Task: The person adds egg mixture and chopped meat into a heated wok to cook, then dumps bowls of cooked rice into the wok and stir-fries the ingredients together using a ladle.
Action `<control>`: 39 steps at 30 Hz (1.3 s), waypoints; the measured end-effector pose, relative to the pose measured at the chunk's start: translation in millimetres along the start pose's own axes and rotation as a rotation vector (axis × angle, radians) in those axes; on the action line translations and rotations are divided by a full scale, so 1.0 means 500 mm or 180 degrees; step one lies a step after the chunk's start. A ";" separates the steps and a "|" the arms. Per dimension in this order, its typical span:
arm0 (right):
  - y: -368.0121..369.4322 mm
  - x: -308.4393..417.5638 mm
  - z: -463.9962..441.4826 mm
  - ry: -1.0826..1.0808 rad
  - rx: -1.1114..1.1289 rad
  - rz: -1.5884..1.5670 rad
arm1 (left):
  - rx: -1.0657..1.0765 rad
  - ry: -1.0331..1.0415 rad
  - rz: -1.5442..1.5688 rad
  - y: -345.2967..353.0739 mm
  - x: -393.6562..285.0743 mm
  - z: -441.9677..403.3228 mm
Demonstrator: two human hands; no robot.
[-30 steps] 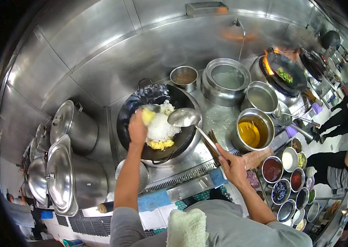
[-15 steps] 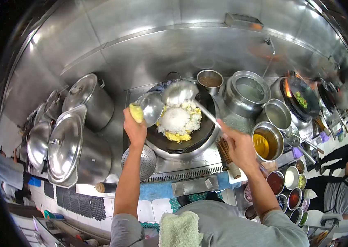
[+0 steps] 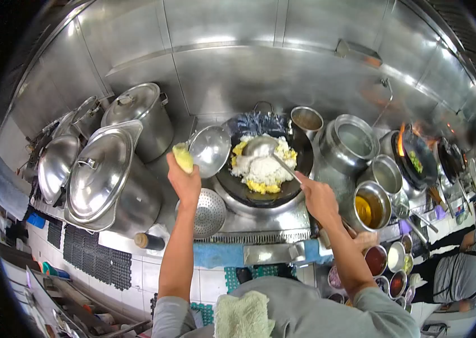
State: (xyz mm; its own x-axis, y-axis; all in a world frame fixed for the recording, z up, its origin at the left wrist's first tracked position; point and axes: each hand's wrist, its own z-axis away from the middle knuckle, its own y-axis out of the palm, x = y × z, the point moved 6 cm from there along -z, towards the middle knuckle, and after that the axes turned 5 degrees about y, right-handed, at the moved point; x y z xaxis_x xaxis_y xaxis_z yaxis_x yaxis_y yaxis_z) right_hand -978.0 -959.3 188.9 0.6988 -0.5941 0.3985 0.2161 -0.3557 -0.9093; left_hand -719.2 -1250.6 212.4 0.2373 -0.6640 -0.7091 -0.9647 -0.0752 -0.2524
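Currently, white rice (image 3: 269, 167) and yellow egg (image 3: 264, 187) are contained in the large wok (image 3: 303, 172), at the centre of the steel desk (image 3: 294, 222). The ladle (image 3: 260, 146) is grasped by its handle in the right hand (image 3: 320, 200); its bowl is placed on top of the rice. A yellow pad (image 3: 182, 158) is clenched in the left hand (image 3: 184, 179). The metal bowl (image 3: 210, 152) is positioned just beside this pad, overlapping the wok's edge in view; whether it is gripped through the pad cannot be told. No load of rice is seen in it. Loading of the wok is judged complete. Blending is judged partial: the rice is mounded at the middle, and egg is exposed around its edges. A perforated strainer (image 3: 208, 214) is located near the wok.
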 end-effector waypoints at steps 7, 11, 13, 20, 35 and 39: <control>-0.126 0.081 -0.013 0.0060 -0.1004 -0.0922 | -0.0556 -0.0445 0.0427 -0.051 0.042 0.031; 0.163 -0.064 -0.059 0.0265 0.0254 0.0116 | -0.0548 -0.0722 0.0714 -0.047 0.091 0.090; 0.119 -0.041 -0.080 0.0342 0.0033 0.0110 | -0.0414 -0.0911 0.1264 -0.047 0.095 0.096; -0.112 0.084 0.087 0.0470 -0.0619 -0.0483 | -0.0604 -0.1604 0.1637 -0.102 0.144 0.191; -0.102 0.032 0.225 -0.0139 -0.0976 -0.0703 | 0.1580 -0.1824 0.1516 -0.053 -0.038 0.382; -0.199 0.090 0.386 -0.0690 -0.1008 -0.0368 | 0.3288 -0.0896 0.1487 -0.017 -0.223 0.428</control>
State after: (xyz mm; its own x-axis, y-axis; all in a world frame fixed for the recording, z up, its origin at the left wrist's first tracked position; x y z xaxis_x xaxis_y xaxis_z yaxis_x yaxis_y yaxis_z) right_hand -836.5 -811.4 274.3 0.8172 -0.3831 0.4307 0.1045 -0.6363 -0.7644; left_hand -713.2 -1016.8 152.5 0.0257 -0.2689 -0.9628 -0.4440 0.8599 -0.2520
